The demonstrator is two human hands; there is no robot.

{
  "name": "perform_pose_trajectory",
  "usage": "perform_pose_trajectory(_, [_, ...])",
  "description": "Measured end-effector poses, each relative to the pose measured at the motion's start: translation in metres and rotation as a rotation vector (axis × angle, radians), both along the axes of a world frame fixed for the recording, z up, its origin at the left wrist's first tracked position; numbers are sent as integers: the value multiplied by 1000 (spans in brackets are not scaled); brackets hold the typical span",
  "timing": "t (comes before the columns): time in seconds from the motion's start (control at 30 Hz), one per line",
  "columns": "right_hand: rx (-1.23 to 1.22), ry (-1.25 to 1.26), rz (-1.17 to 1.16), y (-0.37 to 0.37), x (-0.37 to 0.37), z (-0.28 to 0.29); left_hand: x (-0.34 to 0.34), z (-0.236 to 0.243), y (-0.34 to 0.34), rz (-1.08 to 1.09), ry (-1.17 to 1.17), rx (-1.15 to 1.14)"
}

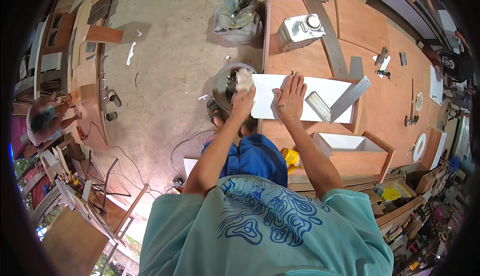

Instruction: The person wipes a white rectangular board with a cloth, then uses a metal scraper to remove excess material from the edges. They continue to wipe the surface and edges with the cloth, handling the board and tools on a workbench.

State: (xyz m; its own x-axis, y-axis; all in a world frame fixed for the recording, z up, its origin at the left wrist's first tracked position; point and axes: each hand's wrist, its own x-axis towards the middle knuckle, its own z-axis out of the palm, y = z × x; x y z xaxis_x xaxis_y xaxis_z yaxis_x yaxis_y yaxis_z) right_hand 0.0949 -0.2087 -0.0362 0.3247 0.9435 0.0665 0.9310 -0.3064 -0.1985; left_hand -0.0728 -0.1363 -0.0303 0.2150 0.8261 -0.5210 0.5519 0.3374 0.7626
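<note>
My left hand point(243, 102) is closed on a crumpled beige rag point(244, 80), held at the left end of a white panel point(267, 95). My right hand point(290, 98) lies flat on that panel, fingers stretched out and pointing away from me. Just right of it, a metal try square point(348, 100) rests on the panel with its blade slanting up to the right. The panel lies over a wooden worktop point(381, 93), its left end reaching past the edge. Below the rag stands a round bucket point(218, 87) on the floor, its contents hard to make out.
A square metal can point(301, 32) stands on the worktop, farther off. An open drawer box point(350, 153) sits nearer, right of a yellow tool point(291, 158). A grey sack point(239, 20) leans by the worktop. Another person point(46, 118) works at far left. Cords cross the floor.
</note>
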Motion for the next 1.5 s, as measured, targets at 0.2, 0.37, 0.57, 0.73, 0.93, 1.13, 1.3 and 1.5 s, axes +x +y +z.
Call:
perform_pose_trajectory(0.2, [32,-13,2,-3,-1,-5,-4,-8,-11,10,-3,89])
perform_pose_trajectory(0.37, [0,1,0,1,0,0,-12,-14,-19,0,-13,69])
perform_pose_trajectory(0.57, [-17,25,-10,0,0,2,9,-40,31,118,-77,-123])
perform_pose_trajectory(0.73, [19,-12,-6,-1,0,-4,-2,-43,42,631,-389,-272])
perform_pose_trajectory(0.93, [37,12,-14,0,0,-1,-25,-5,-5,26,81,-103])
perform_pose_trajectory(1.13, [15,28,-17,1,-1,1,4,-15,18,50,-6,-115])
perform_pose_trajectory(1.3, [6,29,-22,0,-2,1,-16,-17,-8,-86,129,11])
perform_pose_trajectory(1.5, [2,16,-27,1,-2,2,-31,0,-54,-87,120,-4])
